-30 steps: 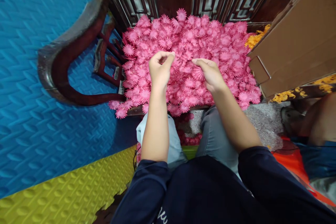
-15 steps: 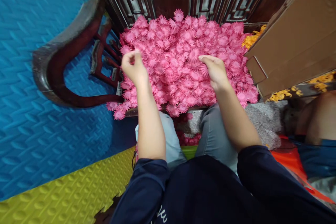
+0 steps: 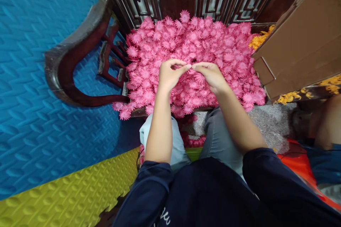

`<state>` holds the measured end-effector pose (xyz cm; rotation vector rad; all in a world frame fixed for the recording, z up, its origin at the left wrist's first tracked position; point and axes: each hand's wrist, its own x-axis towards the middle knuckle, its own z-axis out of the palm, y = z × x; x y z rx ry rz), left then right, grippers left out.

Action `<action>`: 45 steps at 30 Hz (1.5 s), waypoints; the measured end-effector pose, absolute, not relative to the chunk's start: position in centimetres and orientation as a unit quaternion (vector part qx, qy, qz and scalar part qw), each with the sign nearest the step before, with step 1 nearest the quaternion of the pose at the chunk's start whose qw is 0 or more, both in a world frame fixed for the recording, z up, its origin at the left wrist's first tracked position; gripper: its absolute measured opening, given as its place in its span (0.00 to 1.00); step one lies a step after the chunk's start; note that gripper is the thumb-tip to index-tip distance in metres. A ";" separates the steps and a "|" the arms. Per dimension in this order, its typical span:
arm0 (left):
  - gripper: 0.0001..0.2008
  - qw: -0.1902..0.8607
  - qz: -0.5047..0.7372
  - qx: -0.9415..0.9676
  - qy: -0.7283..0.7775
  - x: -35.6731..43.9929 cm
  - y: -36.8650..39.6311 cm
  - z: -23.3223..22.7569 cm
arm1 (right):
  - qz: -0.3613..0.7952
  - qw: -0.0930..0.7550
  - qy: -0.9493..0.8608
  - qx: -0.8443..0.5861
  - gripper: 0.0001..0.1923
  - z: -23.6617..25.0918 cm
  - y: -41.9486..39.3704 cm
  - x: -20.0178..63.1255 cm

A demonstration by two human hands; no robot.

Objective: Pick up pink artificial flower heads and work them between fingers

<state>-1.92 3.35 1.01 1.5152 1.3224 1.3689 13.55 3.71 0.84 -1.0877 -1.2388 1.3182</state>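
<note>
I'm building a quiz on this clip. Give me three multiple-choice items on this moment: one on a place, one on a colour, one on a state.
1. Where does the heap of flowers lie?
A. on the wooden chair seat
B. on the yellow mat
C. inside the cardboard box

2. What colour is the floor mat left of the chair?
A. red
B. blue
C. white

3. How do the left hand and right hand stand?
A. flat and far apart
B. both hidden under the flowers
C. fingertips pinched, meeting over the heap

Answers: 1 A, the flowers cover the seat between armrest and carved back; 2 B, the ridged mat is blue; 3 C, the fingertips touch mid-heap.
</note>
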 end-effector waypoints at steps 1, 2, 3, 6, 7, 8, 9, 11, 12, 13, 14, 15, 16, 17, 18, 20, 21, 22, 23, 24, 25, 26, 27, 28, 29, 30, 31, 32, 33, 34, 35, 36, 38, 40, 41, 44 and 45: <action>0.09 0.344 0.527 0.583 0.513 -1.8 3.3 1.0 | 0.547 0.491 -0.510 -0.447 0.02 0.9 3.7 13.6; 0.08 0.343 0.527 0.583 0.515 -1.8 3.3 1.1 | 0.551 0.489 -0.510 -0.444 0.02 0.9 3.6 13.5; 0.08 0.341 0.526 0.583 0.517 -1.7 3.3 1.1 | 0.555 0.487 -0.510 -0.442 0.02 1.0 3.6 13.5; 0.06 0.342 0.520 0.588 0.516 -1.7 3.4 1.1 | 0.560 0.487 -0.509 -0.435 0.02 1.1 3.5 13.5; 0.07 0.344 0.518 0.590 0.515 -1.7 3.4 1.1 | 0.561 0.488 -0.508 -0.433 0.02 1.2 3.5 13.5; 0.07 0.347 0.517 0.592 0.512 -1.7 3.4 1.1 | 0.562 0.489 -0.508 -0.433 0.02 1.2 3.5 13.5; 0.08 0.352 0.517 0.593 0.508 -1.7 3.4 1.1 | 0.561 0.489 -0.507 -0.435 0.02 1.3 3.5 13.5; 0.10 0.366 0.517 0.594 0.495 -1.7 3.5 1.0 | 0.558 0.491 -0.504 -0.440 0.01 1.3 3.6 13.5; 0.12 0.376 0.517 0.595 0.487 -1.7 3.5 1.0 | 0.556 0.493 -0.503 -0.441 0.01 1.3 3.6 13.5; 0.13 0.386 0.516 0.596 0.479 -1.7 3.5 0.9 | 0.556 0.495 -0.501 -0.441 0.01 1.3 3.7 13.6; 0.14 0.397 0.513 0.596 0.472 -1.6 3.5 0.9 | 0.558 0.495 -0.500 -0.440 0.02 1.3 3.7 13.6; 0.14 0.408 0.511 0.596 0.466 -1.5 3.5 0.9 | 0.561 0.495 -0.499 -0.438 0.02 1.3 3.7 13.6; 0.15 0.418 0.509 0.595 0.460 -1.5 3.5 0.9 | 0.563 0.495 -0.498 -0.435 0.03 1.4 3.7 13.6; 0.15 0.428 0.507 0.593 0.456 -1.4 3.4 0.9 | 0.565 0.496 -0.497 -0.433 0.03 1.4 3.7 13.6; 0.14 0.438 0.505 0.591 0.451 -1.3 3.4 0.9 | 0.567 0.496 -0.495 -0.433 0.03 1.4 3.7 13.6; 0.12 0.455 0.502 0.585 0.446 -1.2 3.4 1.0 | 0.571 0.494 -0.490 -0.436 0.03 1.5 3.7 13.6; 0.11 0.462 0.502 0.580 0.445 -1.2 3.4 1.1 | 0.573 0.491 -0.488 -0.439 0.03 1.6 3.6 13.6; 0.10 0.467 0.504 0.573 0.447 -1.1 3.5 1.1 | 0.575 0.487 -0.486 -0.443 0.03 1.7 3.6 13.5; 0.09 0.470 0.508 0.565 0.450 -1.1 3.5 1.2 | 0.577 0.482 -0.484 -0.448 0.03 1.7 3.5 13.5; 0.08 0.470 0.513 0.557 0.453 -1.2 3.5 1.2 | 0.579 0.479 -0.483 -0.450 0.04 1.8 3.5 13.5; 0.07 0.469 0.519 0.550 0.456 -1.2 3.5 1.2 | 0.580 0.477 -0.482 -0.451 0.04 1.8 3.4 13.4; 0.07 0.468 0.522 0.546 0.459 -1.2 3.5 1.3 | 0.581 0.476 -0.482 -0.451 0.05 1.8 3.4 13.4; 0.07 0.468 0.524 0.543 0.460 -1.2 3.5 1.3 | 0.583 0.475 -0.482 -0.449 0.06 1.9 3.4 13.4; 0.07 0.469 0.524 0.542 0.460 -1.2 3.5 1.4 | 0.586 0.474 -0.482 -0.447 0.06 1.9 3.4 13.4; 0.07 0.471 0.524 0.541 0.460 -1.2 3.4 1.4 | 0.589 0.474 -0.481 -0.445 0.07 1.9 3.4 13.4; 0.07 0.474 0.523 0.540 0.459 -1.2 3.4 1.5 | 0.593 0.475 -0.478 -0.441 0.07 1.9 3.4 13.4; 0.08 0.477 0.521 0.539 0.458 -1.1 3.3 1.6 | 0.597 0.476 -0.475 -0.437 0.07 1.9 3.4 13.4; 0.09 0.480 0.520 0.539 0.457 -1.1 3.2 1.7 | 0.602 0.478 -0.471 -0.432 0.07 1.9 3.4 13.5; 0.10 0.482 0.518 0.541 0.456 -1.0 3.2 1.7 | 0.606 0.482 -0.467 -0.427 0.08 1.9 3.4 13.5; 0.10 0.482 0.516 0.544 0.454 -0.9 3.2 1.7 | 0.610 0.486 -0.465 -0.420 0.08 1.9 3.4 13.5; 0.11 0.482 0.514 0.548 0.451 -0.9 3.2 1.7 | 0.611 0.490 -0.463 -0.415 0.08 1.9 3.5 13.6; 0.12 0.479 0.514 0.553 0.448 -0.8 3.2 1.6 | 0.611 0.492 -0.464 -0.412 0.08 1.9 3.5 13.6; 0.14 0.468 0.515 0.564 0.445 -0.8 3.3 1.4 | 0.605 0.492 -0.470 -0.414 0.09 2.0 3.5 13.6; 0.14 0.454 0.517 0.570 0.449 -1.0 3.5 1.1 | 0.598 0.487 -0.477 -0.422 0.09 2.1 3.4 13.7; 0.14 0.448 0.519 0.569 0.454 -1.1 3.6 1.0 | 0.596 0.485 -0.479 -0.426 0.09 2.2 3.4 13.7; 0.12 0.424 0.533 0.558 0.473 -1.4 3.9 0.8 | 0.595 0.487 -0.473 -0.430 0.08 2.2 3.4 13.9; 0.12 0.413 0.540 0.555 0.479 -1.4 3.9 0.7 | 0.595 0.489 -0.470 -0.431 0.08 2.2 3.4 14.0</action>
